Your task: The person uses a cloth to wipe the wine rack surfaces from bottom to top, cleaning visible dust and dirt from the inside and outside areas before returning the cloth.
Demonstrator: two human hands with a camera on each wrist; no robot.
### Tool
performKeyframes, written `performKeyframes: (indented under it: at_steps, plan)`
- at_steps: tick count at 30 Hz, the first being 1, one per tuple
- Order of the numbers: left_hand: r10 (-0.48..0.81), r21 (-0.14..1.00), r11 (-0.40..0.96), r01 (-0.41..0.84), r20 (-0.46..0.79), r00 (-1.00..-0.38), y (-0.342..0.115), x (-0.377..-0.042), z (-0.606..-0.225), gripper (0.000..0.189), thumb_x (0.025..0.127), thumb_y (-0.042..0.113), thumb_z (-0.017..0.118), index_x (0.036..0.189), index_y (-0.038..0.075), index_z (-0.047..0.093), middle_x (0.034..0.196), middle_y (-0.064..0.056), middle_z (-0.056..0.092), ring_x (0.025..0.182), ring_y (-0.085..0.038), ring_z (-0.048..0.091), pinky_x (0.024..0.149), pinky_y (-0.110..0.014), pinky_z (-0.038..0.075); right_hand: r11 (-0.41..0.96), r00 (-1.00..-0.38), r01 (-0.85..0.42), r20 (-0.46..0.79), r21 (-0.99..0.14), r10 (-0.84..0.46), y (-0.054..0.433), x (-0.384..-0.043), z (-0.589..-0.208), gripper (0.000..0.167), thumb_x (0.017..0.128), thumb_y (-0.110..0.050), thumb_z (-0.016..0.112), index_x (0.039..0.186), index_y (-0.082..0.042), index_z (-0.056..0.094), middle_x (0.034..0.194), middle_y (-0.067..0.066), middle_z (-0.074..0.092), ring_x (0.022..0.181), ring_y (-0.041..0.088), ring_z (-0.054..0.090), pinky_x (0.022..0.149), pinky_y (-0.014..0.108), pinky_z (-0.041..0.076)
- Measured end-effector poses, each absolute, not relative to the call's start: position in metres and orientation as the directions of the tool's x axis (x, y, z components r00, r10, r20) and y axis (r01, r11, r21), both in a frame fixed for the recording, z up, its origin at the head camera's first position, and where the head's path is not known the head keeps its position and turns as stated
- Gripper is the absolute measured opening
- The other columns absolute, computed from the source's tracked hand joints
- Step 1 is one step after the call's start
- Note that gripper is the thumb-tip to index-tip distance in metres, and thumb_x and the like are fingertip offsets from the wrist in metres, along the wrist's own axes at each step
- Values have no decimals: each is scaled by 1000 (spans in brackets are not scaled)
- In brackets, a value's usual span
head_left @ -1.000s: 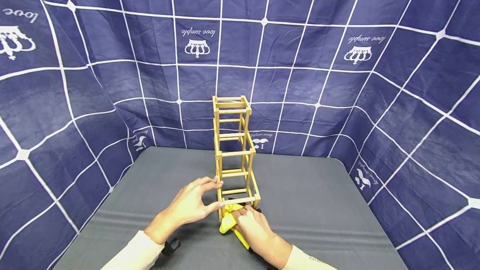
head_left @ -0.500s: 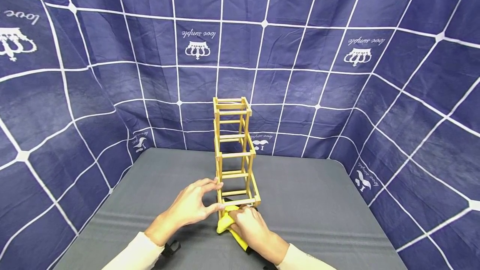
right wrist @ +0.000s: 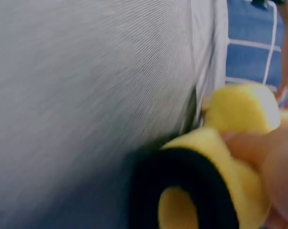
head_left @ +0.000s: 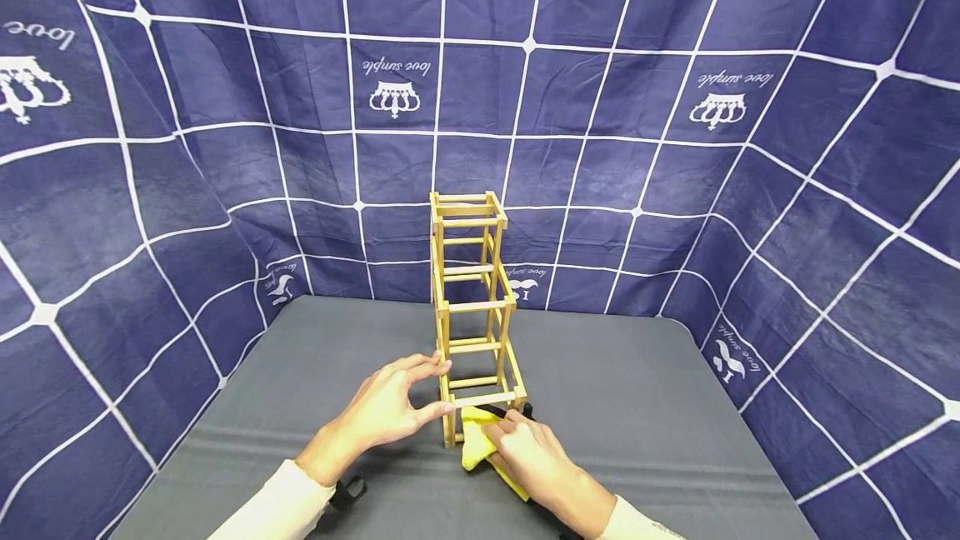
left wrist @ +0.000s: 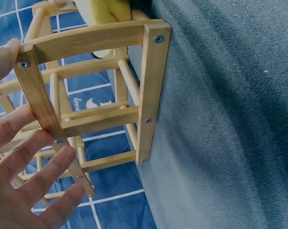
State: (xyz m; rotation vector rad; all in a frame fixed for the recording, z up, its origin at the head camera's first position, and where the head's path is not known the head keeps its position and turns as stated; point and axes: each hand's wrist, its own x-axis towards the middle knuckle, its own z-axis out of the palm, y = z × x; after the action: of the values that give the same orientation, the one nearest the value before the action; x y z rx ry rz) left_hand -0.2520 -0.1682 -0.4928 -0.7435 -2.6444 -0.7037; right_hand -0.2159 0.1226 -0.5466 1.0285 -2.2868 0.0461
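Note:
A stepped wooden rack (head_left: 472, 307) of pale slats and rods stands upright on the grey cloth-covered surface. My left hand (head_left: 378, 411) rests its fingertips on the rack's left side, fingers spread and fairly straight; in the left wrist view its thumb (left wrist: 5, 59) touches a corner of the frame. My right hand (head_left: 534, 458) grips a bunched yellow cloth (head_left: 477, 440) with black edging at the front foot of the rack. Close up in the right wrist view, the cloth (right wrist: 239, 109) bulges around the fingers, and a black-edged fold hangs near the grey surface.
Behind and to both sides hangs a dark blue curtain (head_left: 600, 107) with white grid lines and printed crowns. The grey surface (head_left: 615, 390) runs back to it. A black strap (head_left: 349, 492) shows by the left wrist.
My right hand and the yellow cloth have shifted to the right along the rack's front. The rack has moved slightly right, with my left fingers still at its side.

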Motion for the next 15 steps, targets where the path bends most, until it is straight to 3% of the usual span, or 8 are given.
performKeyframes:
  at_steps: [4,9,12,15]
  plan:
    - [402,387,736,555,409,-819,-166,-254,-493,57,98,54,94,148,32,81,162,3,75,144,-32,77,109,-62,67,552,-415,-831,589,64,-693,163,-226,-543,48,74,-12,106,117,-17,85,102,-10,85,91,7,71,75,20,61]
    - [403,403,719,566,422,-812,-166,-255,-495,57,97,49,96,148,27,81,162,1,75,146,-33,76,116,-60,65,442,-392,-890,679,-110,-621,216,-239,-532,53,74,0,101,122,-17,85,108,-7,86,94,7,76,81,16,61]
    - [408,412,707,575,427,-807,-167,-255,-496,58,97,46,96,148,24,81,163,-2,74,147,-34,75,119,-60,63,451,-421,-872,761,-190,-494,242,-247,-528,58,71,9,97,122,-14,86,107,-2,88,92,13,79,83,17,61]
    - [411,414,700,582,433,-802,-169,-255,-496,58,97,45,97,148,23,81,162,-3,75,146,-34,75,120,-60,63,541,-518,-795,772,-276,-367,255,-253,-529,57,72,12,98,123,-13,87,109,2,89,94,15,82,88,16,61]
